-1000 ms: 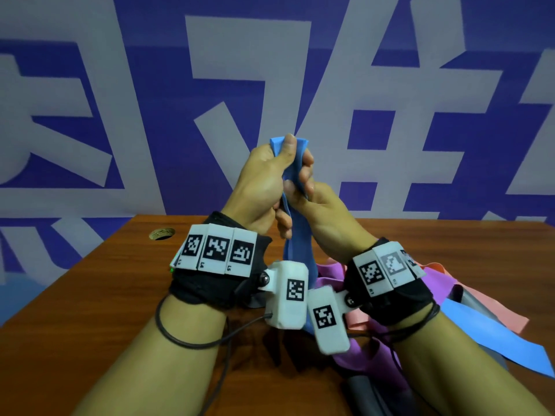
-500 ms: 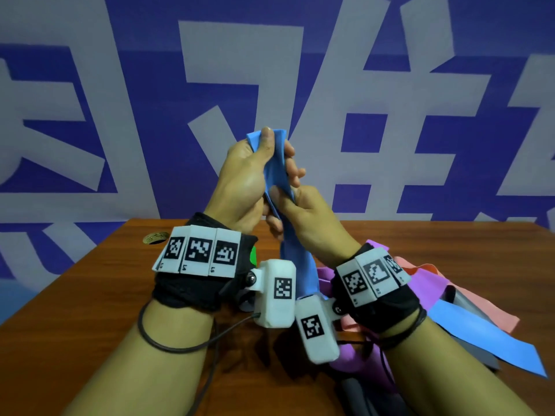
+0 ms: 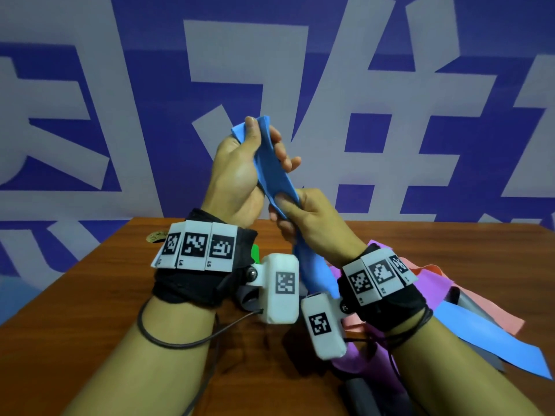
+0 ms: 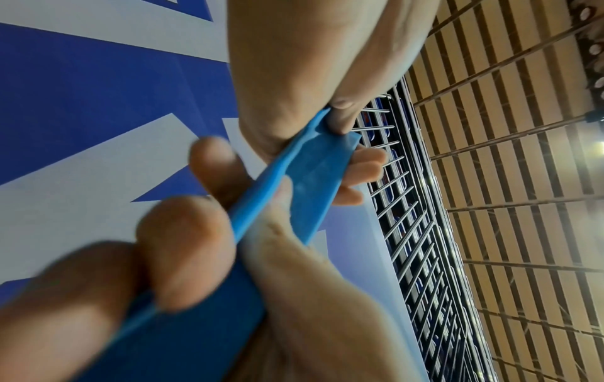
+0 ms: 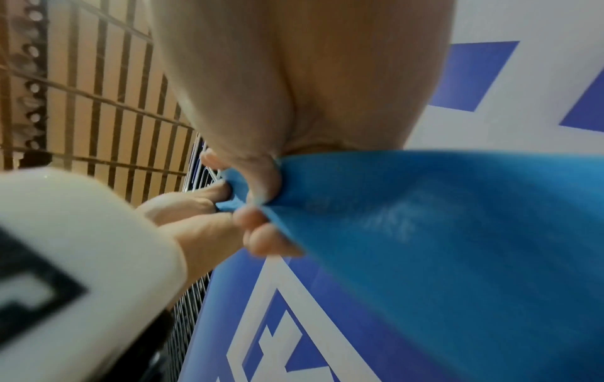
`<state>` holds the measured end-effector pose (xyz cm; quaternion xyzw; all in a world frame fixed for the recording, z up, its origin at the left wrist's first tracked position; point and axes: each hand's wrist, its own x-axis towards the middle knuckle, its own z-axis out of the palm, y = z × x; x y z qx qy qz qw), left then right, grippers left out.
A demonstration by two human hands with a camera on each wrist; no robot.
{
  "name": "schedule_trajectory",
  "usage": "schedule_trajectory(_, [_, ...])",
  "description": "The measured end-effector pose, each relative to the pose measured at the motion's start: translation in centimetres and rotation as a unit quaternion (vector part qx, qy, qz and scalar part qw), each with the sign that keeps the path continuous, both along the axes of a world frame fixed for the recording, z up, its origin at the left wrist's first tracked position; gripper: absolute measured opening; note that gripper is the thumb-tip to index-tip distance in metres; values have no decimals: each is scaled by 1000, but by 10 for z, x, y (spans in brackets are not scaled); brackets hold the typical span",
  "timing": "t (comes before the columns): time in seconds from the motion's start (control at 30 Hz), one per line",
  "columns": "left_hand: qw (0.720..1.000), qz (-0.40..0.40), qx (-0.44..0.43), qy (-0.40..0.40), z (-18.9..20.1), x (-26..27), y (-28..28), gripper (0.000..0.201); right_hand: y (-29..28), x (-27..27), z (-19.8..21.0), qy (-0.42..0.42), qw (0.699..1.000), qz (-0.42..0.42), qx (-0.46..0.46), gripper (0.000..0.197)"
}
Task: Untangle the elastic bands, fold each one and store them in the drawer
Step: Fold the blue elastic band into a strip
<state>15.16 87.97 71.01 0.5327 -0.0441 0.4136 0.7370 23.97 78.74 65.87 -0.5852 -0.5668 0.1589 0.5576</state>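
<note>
A blue elastic band point(image 3: 274, 172) is held up above the wooden table point(image 3: 90, 295). My left hand point(image 3: 240, 172) pinches its top end between thumb and fingers, also clear in the left wrist view point(image 4: 314, 165). Lower down, my right hand point(image 3: 309, 217) grips the same blue band point(image 5: 441, 232), whose tail hangs toward the table behind my wrists. A tangle of purple band point(image 3: 432, 283), pink band point(image 3: 492, 310) and another blue band point(image 3: 492, 340) lies on the table at the right. No drawer is in view.
A blue and white printed wall point(image 3: 150, 115) stands behind the table. A round grommet hole point(image 3: 156, 236) sits near the table's far left edge. Something small and green point(image 3: 255, 252) shows behind my left wrist. Grey bands point(image 3: 360, 394) lie near the front.
My hands have drawn apart along the blue band: the left stays at the top end, the right has slid lower, leaving a longer taut stretch between them.
</note>
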Motion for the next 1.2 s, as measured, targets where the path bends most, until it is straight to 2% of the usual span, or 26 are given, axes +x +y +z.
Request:
schedule_trajectory(0.13, [999,15,-30,-22,0,-2,6,41,-6,5,-2,-24,996,48,-73,43])
schedule_trajectory(0.2, [999,23,-37,-30,1,-5,11,41,-6,4,-3,11,994,64,-83,40])
schedule_trajectory(0.27, [998,28,-49,-31,1,-6,14,40,-3,2,-3,19,997,36,-73,40])
schedule_trajectory(0.37, [997,28,-58,-35,1,-6,15,40,1,1,-4,-22,997,0,-70,41])
schedule_trajectory(0.57, [996,43,-69,-44,0,-5,18,41,-6,2,-2,-46,994,15,-95,38])
schedule_trajectory(0.67, [993,62,-84,-50,0,-8,22,41,-5,6,-6,-20,994,27,-106,40])
schedule_trajectory(0.73, [992,61,-100,-55,-1,-8,24,41,-2,9,-7,0,995,1,-99,40])
schedule_trajectory(0.87, [990,55,-114,-65,0,-7,24,40,0,11,-6,-16,995,-32,-90,41])
schedule_trajectory(1.07, [986,72,-131,-79,-1,-9,29,42,-4,14,-11,-54,989,21,-134,45])
schedule_trajectory(1.2, [980,68,-165,-86,-1,-12,35,40,1,19,-15,-78,989,-32,-123,46])
